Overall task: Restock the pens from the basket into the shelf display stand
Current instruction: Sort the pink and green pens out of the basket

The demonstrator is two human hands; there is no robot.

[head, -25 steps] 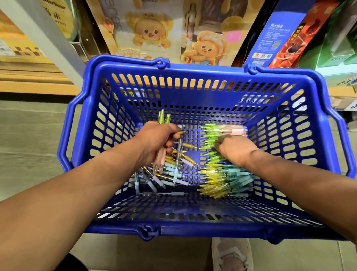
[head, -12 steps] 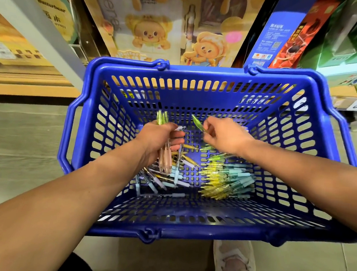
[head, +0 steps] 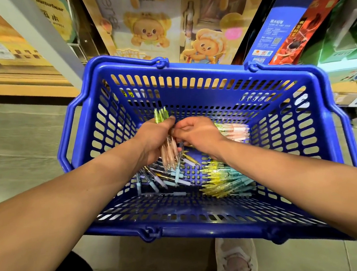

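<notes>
Fingers (head: 169,120) of the left hand (head: 151,137) clench a bundle of pens (head: 168,153) upright, probably to gather many for one trip, while the right hand (head: 199,134) pinches the bundle just beside them, seemingly tidying it. Beneath the fingers, the blue basket (head: 199,73) holds loose pens (head: 227,182); pink pens (head: 235,130) lie just beyond the right knuckles.

One basket (head: 200,69); two hands (head: 154,135); one shoe (head: 235,266); pens (head: 223,179): dozens.

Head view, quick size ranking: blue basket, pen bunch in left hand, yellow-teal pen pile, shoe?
1. Blue basket.
2. Shoe and yellow-teal pen pile look alike; shoe cropped, unranked.
3. Pen bunch in left hand.
</notes>
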